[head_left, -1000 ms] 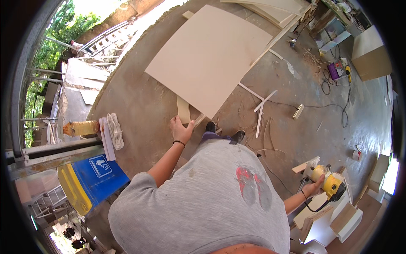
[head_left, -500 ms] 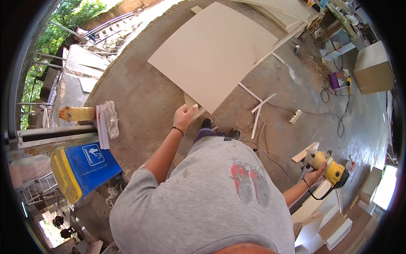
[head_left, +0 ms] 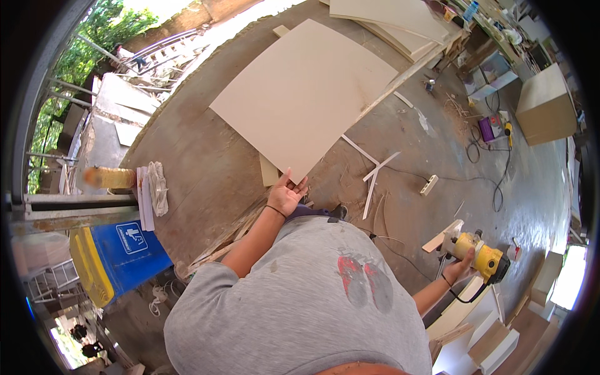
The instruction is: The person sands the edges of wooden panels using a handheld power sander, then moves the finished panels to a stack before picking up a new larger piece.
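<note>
A large pale square board (head_left: 306,94) lies in front of me, one corner pointing toward my body. My left hand (head_left: 287,197) is at that near corner, palm turned up, with the corner between thumb and fingers. A light wooden piece (head_left: 269,170) sticks out from under the board's left edge, beside that hand. Out to my right, my right hand (head_left: 460,267) is wrapped around a yellow router (head_left: 478,253) with a black end cap. The router's base faces left and its black cord hangs below.
Thin white strips (head_left: 375,172) lie on the floor right of the board, near a power strip (head_left: 429,185) and trailing cables. A blue and yellow bin (head_left: 128,253) stands at my left. More panels (head_left: 400,28) are stacked beyond the board, and a wooden box (head_left: 547,106) sits far right.
My left hand has moved from beside the wooden piece under the board's edge to the near corner, its fist opening and turning palm up. The right hand still holds the router.
</note>
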`<state>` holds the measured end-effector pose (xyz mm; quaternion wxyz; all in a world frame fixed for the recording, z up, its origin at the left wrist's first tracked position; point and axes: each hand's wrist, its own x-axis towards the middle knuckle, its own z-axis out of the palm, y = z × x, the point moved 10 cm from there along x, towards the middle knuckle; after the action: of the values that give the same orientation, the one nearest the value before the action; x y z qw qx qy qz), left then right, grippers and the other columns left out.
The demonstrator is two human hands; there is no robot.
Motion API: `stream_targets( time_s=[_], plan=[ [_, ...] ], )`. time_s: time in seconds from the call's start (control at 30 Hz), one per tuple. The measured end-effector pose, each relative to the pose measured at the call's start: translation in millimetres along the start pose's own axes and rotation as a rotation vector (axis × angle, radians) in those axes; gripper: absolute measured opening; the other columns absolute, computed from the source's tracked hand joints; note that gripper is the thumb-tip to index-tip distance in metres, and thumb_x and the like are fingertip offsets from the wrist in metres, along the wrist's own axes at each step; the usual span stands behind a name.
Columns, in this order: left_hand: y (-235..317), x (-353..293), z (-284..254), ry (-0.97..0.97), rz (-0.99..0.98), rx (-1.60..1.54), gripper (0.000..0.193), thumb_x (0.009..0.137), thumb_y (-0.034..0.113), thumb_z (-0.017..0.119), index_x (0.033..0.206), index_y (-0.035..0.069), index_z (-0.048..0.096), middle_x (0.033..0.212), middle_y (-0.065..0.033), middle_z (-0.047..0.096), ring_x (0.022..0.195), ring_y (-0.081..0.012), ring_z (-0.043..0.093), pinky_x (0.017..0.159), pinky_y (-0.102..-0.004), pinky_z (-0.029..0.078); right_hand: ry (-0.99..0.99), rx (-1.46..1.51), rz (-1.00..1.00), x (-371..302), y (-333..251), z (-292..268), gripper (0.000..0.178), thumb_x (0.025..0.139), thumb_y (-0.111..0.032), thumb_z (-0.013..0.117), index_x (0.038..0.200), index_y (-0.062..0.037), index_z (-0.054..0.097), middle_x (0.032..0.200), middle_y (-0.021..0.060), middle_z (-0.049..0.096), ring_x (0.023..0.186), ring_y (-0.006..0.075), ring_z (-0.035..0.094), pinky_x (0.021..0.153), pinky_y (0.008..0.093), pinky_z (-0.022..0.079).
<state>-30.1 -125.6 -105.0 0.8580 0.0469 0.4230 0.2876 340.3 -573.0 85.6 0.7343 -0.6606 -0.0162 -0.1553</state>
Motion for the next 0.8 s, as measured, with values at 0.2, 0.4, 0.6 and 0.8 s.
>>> stream_targets(
  time_s=[0.2,0.4,0.6,0.8],
  plan=[
    [60,-30,36,0.249,0.359,0.658,0.025,0.078,0.023,0.073,0.092,0.006,0.061,0.082,0.0008,0.059,0.060,-0.0101,0.049,0.061,-0.0248,0.044,0.013,0.031,0.055,0,-3,3,0.074,0.072,-0.022,0.079,0.129,-0.0015,0.036,0.126,0.0153,0.048,0.108,0.0288,0.056,0.091,0.0400,0.049],
    [87,-22,10,0.315,0.517,0.626,0.034,0.078,0.024,0.073,0.100,-0.001,0.063,0.093,-0.0040,0.064,0.075,-0.0113,0.057,0.069,-0.0260,0.045,-0.034,0.100,0.043,8,9,10,0.074,0.073,-0.019,0.078,0.131,-0.0002,0.035,0.127,0.0158,0.048,0.110,0.0295,0.055,0.092,0.0402,0.048],
    [94,-19,3,0.287,0.456,0.685,0.029,0.081,0.019,0.069,0.101,-0.001,0.061,0.094,-0.0065,0.064,0.085,-0.0149,0.061,0.076,-0.0280,0.048,-0.082,0.067,0.045,12,11,17,0.075,0.073,-0.023,0.078,0.132,-0.0046,0.035,0.128,0.0132,0.048,0.110,0.0275,0.054,0.092,0.0402,0.047],
    [68,-1,1,0.152,0.306,0.411,0.030,0.087,0.019,0.061,0.110,0.000,0.055,0.102,-0.0075,0.062,0.087,-0.0188,0.063,0.079,-0.0350,0.051,-0.115,0.083,0.082,14,19,18,0.075,0.072,-0.024,0.079,0.131,-0.0040,0.037,0.128,0.0134,0.048,0.108,0.0267,0.055,0.091,0.0390,0.048]
  ],
)
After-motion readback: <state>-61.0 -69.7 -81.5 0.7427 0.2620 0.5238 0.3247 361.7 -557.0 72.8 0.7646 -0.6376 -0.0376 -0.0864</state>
